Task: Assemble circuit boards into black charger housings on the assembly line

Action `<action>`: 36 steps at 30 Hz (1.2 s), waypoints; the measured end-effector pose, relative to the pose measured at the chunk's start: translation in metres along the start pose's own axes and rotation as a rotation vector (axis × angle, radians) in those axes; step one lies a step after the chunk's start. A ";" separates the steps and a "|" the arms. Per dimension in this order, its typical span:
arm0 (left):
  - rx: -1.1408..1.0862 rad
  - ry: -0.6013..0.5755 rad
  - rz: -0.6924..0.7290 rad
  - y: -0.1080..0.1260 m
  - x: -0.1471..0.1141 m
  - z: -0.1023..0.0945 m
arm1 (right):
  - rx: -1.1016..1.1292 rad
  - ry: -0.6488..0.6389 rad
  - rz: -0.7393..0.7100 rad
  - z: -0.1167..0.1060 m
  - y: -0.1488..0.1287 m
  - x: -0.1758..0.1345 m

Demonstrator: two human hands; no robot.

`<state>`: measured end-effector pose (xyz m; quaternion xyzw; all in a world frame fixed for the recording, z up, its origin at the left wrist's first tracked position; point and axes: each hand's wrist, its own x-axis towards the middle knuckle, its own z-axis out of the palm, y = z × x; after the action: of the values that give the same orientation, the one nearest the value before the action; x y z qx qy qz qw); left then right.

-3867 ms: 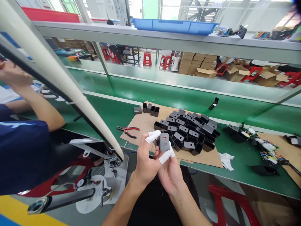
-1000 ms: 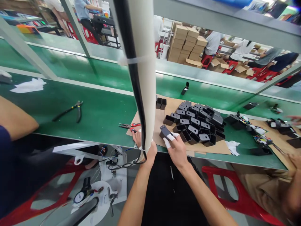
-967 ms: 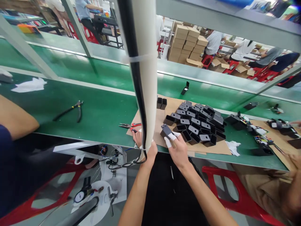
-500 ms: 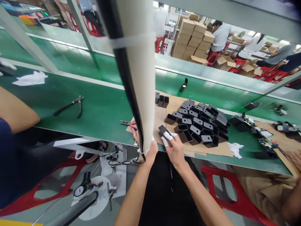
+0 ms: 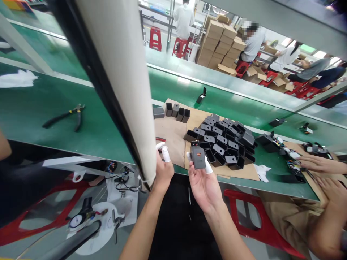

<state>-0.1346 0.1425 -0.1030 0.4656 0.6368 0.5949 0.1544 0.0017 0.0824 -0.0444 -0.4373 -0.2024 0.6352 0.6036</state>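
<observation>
Your right hand (image 5: 204, 186), palm up, grips a dark-grey boxy plastic housing (image 5: 198, 160), perhaps so that its slotted face looks to you. At its nine o'clock your left hand (image 5: 164, 169) is curled; a thick off-white round tube (image 5: 130, 83) hides part, so I cannot tell if it holds something. At two o'clock crowd black boxy plastic housings (image 5: 222, 139) on flat brown cardboard (image 5: 173, 133)

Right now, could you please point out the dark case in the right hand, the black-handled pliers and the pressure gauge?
Dark case (image 5: 198, 161): head view, slotted face, above the right hand's (image 5: 205, 187) palm.
Black-handled pliers (image 5: 63, 115): head view, one handle.
Pressure gauge (image 5: 76, 220): head view, dial.
</observation>
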 end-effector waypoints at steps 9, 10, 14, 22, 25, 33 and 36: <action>0.088 0.058 0.085 -0.003 0.001 0.000 | -0.379 0.124 -0.478 0.009 -0.007 0.008; 0.090 0.060 0.098 -0.004 0.001 0.000 | -0.504 0.160 -0.637 0.005 -0.005 0.013; 0.102 0.059 0.119 -0.003 0.000 -0.001 | -1.078 0.076 -0.985 -0.021 0.022 0.035; 0.148 0.046 0.151 -0.001 0.001 -0.001 | -1.210 -0.005 -1.010 -0.022 0.023 0.035; 0.137 0.048 0.164 -0.001 0.001 -0.001 | -1.137 0.034 -1.091 -0.012 0.004 0.029; 0.175 0.055 0.158 0.001 0.000 0.000 | -1.289 -0.103 -1.051 -0.039 0.039 0.049; 0.184 0.047 0.158 -0.001 0.000 -0.001 | -1.267 -0.108 -1.060 -0.037 0.035 0.048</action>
<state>-0.1358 0.1422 -0.1032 0.5124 0.6535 0.5550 0.0486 0.0159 0.1107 -0.1066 -0.5100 -0.7303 0.0520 0.4516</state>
